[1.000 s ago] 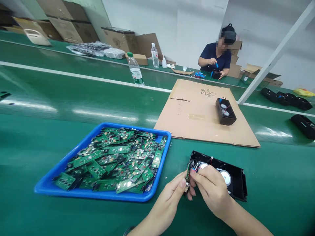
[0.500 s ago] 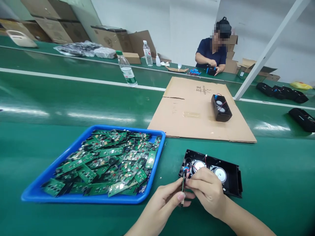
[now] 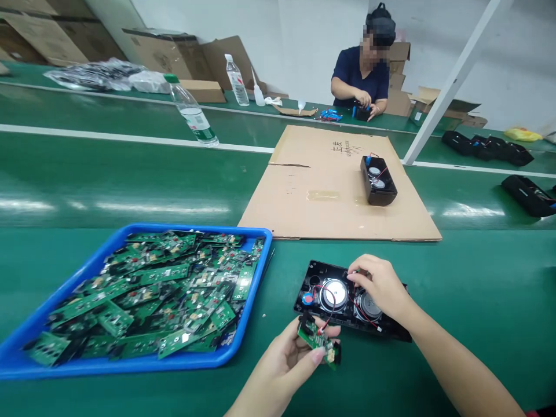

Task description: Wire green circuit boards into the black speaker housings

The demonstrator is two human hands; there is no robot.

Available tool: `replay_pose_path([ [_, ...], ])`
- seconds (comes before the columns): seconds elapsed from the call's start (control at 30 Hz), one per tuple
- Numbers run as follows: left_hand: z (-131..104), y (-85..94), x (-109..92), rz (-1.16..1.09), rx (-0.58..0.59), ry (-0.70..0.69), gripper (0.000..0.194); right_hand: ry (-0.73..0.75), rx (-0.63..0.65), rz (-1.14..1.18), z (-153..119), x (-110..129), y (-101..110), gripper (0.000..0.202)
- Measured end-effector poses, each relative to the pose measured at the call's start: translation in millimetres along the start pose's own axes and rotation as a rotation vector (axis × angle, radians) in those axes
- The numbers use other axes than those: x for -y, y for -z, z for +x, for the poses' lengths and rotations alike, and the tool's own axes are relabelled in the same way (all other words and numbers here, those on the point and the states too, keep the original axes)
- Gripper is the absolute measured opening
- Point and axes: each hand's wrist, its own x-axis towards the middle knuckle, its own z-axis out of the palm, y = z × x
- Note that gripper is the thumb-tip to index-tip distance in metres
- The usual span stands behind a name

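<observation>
My left hand (image 3: 292,360) holds a green circuit board (image 3: 319,343) near the front edge of a black speaker housing (image 3: 317,271). Red and black wires run from the board into the housing. Two round speakers sit in it; the left one (image 3: 334,294) is in plain view, the right one (image 3: 368,306) is partly behind my right hand. A small round part in red and blue (image 3: 307,298) lies at the housing's left end. My right hand (image 3: 379,285) is over the housing's back edge, thumb and fingertips pinched together on something too small to make out, perhaps a wire end.
A blue tray (image 3: 243,347) full of green circuit boards stands at left. Behind is a cardboard sheet (image 3: 278,202) bearing another black housing (image 3: 379,182). A bottle (image 3: 195,119) stands farther back. Across the bench a person (image 3: 360,75) handles a black part; black housings (image 3: 527,196) lie at right.
My right hand has left the circuit board and moved right and up over the housing. My left hand has tilted the board, so its green face shows. The whole view has shifted slightly.
</observation>
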Motion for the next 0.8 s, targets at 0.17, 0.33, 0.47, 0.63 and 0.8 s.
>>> replay_pose_path([
  [0.17, 22, -16.2, 2, 0.124, 0.026, -0.057, 0.034, -0.293, 0.043, 0.480, -26, -5, 1, 0.010],
  [0.33, 40, -25.9, 6, 0.212, -0.058, -0.090, 0.034, -0.143, -0.024, 0.314, -37, -10, 0, 0.005],
  [0.47, 44, -28.0, 5, 0.209, -0.106, -0.075, 0.035, 0.078, -0.020, 0.057, -40, -9, 4, 0.013],
  [0.63, 44, -31.3, -1, 0.158, -0.091, -0.026, 0.026, 0.376, -0.108, -0.152, -47, -13, -2, 0.015],
  [0.8, 45, -33.6, -9, 0.144, -0.083, 0.005, 0.021, 0.511, -0.110, -0.259, -51, -15, -3, 0.016],
])
